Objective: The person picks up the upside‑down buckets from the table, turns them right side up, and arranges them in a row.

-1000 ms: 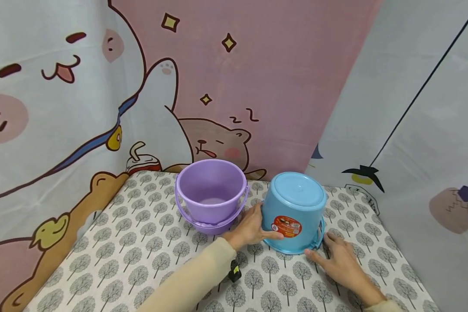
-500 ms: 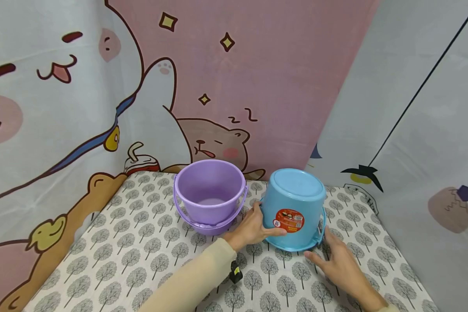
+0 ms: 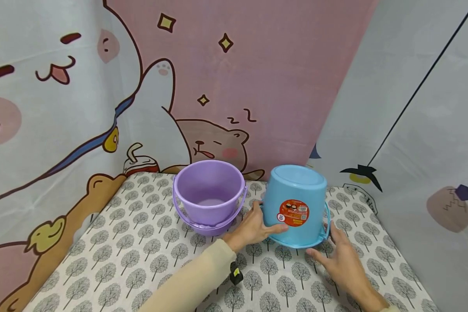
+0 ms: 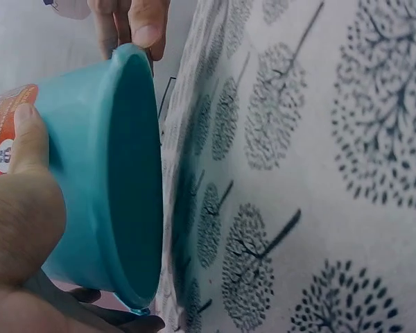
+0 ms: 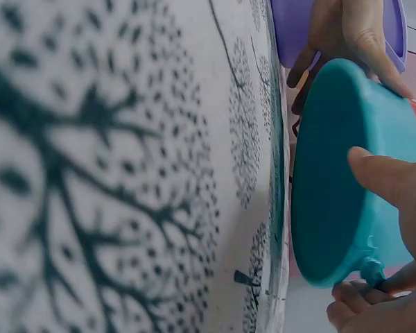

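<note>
Blue bucket [image 3: 296,193]: upside down, right; near rim off the tree-print cloth [image 3: 140,260].
Gap: left, toward purple bucket [image 3: 209,208].
Left hand [image 3: 251,227]: grips left wall.
Right hand [image 3: 345,262]: pinches right rim.

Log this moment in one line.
left hand: holds blue bucket | right hand: holds same bucket | blue bucket: upside down, near rim off cloth | purple bucket: upright, beside left hand

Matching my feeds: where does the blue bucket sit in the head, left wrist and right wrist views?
Head: blue bucket right of centre, bottom up.
Left wrist: blue bucket along the left side, opening facing right.
Right wrist: blue bucket at the right, opening facing left.
Shared landmark: its red label, partly cut off in both wrist views.
</note>
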Motion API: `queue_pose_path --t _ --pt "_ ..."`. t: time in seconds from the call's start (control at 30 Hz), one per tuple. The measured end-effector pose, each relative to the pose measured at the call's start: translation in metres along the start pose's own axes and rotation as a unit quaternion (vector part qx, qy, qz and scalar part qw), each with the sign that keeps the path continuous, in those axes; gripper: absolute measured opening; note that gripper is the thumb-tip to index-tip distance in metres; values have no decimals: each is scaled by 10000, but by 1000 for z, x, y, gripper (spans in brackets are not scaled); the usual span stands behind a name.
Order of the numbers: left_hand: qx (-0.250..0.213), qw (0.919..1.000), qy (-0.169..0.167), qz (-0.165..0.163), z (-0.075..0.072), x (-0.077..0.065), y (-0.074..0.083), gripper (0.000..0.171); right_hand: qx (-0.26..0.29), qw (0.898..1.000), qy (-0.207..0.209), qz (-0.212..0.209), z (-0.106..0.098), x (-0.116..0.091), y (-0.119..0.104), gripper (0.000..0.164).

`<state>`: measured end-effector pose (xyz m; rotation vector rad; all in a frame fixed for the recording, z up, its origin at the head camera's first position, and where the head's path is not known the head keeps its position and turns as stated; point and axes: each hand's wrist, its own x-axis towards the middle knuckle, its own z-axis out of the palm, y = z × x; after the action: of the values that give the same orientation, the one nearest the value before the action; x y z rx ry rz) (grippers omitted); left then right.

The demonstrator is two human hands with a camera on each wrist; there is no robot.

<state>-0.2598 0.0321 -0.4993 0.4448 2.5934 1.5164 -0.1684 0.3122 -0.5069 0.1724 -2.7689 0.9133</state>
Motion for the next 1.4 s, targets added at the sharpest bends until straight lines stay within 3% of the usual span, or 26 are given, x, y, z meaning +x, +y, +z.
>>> queue_pose_path --t 0.17,0.33,0.63,0.93,1.23,1.4 --pt "-229 9997 -26 -52 -3 -2 7 122 81 9971 664 -349 -5 -2 -1 117" --pt "-394 9992 7 -119 -8 -6 13 119 333 9924 1048 -559 -8 -1 0 103" --pt "-519 9986 103 54 -15 -11 18 110 956 9860 1205 -638 -11 2 0 99" --pt "-700 9953 299 600 -19 -13 18 100 1061 9848 1316 -395 -14 3 0 86" --pt "-880 9928 332 743 -25 -20 21 105 898 9842 1480 -375 -15 2 0 81" --pt "-1040 9901 321 884 -26 -21 22 95 850 9815 1680 -349 -16 3 -1 75"
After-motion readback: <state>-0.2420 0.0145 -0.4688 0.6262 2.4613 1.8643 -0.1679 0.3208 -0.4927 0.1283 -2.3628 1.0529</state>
